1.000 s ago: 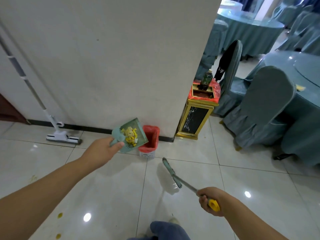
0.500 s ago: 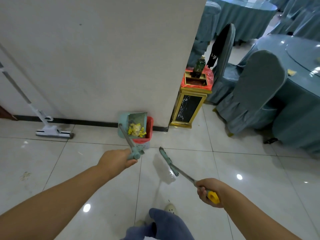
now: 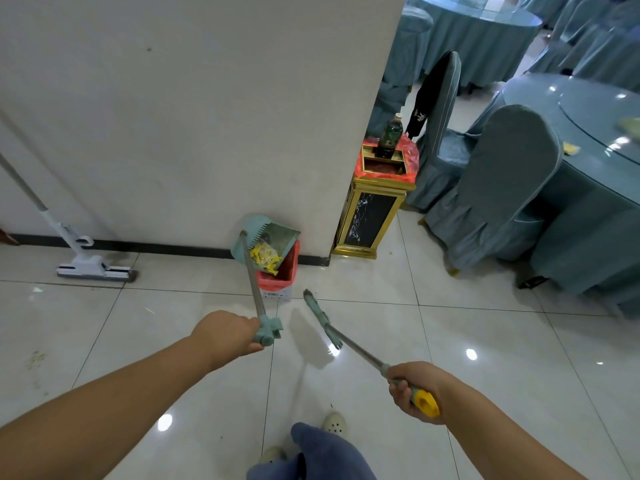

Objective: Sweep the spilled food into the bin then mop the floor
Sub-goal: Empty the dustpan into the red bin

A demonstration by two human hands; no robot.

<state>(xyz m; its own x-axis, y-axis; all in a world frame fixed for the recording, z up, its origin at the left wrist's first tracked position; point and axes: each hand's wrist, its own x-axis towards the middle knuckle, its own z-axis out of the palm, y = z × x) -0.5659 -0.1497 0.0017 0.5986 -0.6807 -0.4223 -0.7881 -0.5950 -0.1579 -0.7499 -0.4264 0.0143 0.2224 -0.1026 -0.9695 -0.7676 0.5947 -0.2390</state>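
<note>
My left hand (image 3: pixel 227 336) grips the end of a teal dustpan's long handle. The dustpan (image 3: pixel 266 237) is tipped steeply over a small bin with a red liner (image 3: pixel 287 271) against the wall. Yellow food pieces (image 3: pixel 265 256) slide down the pan toward the bin's mouth. My right hand (image 3: pixel 414 389) holds the yellow-tipped handle of a teal broom (image 3: pixel 322 317), whose white bristles hang just above the tiles in front of the bin. A white flat mop (image 3: pixel 91 266) leans on the wall at the left.
A gold and black bin stand (image 3: pixel 372 216) with a green bottle (image 3: pixel 389 135) stands at the wall corner. Covered chairs (image 3: pixel 502 188) and round tables (image 3: pixel 595 140) fill the right. Faint stains (image 3: pixel 36 358) mark the tiles at left. My shoes (image 3: pixel 334 422) are below.
My left hand has slid from the dustpan's body to the handle's end, and the pan has been lifted and tilted over the red bin, so the food slides down. The broom barely moved.
</note>
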